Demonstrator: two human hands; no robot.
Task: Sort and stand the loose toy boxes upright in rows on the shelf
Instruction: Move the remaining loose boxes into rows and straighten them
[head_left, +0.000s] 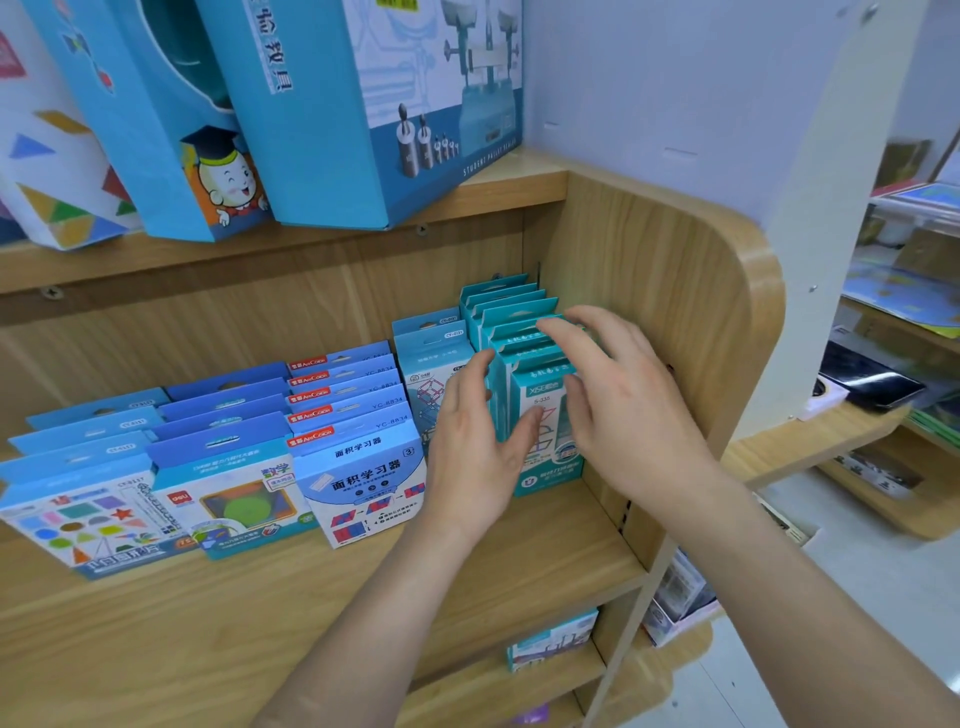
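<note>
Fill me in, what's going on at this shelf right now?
A person is squaring up the rightmost row of teal boxes on the wooden shelf, beside its side panel. The left hand presses the row's left side, thumb on the front box; the right hand lies over the tops. The blue boxes to the left already stand upright in rows.

Shows a left hand (480, 460) and a right hand (634, 415), both bare, on a left forearm (374, 623) and a right forearm (779, 571) uncovered right down to the bottom edge of the view. Has slim wrists (441, 525), long slender fingers (569, 335) and smooth forearms that broaden toward the lower edge. Bears faint creases and tendon ridges across the back of the right hand.
</note>
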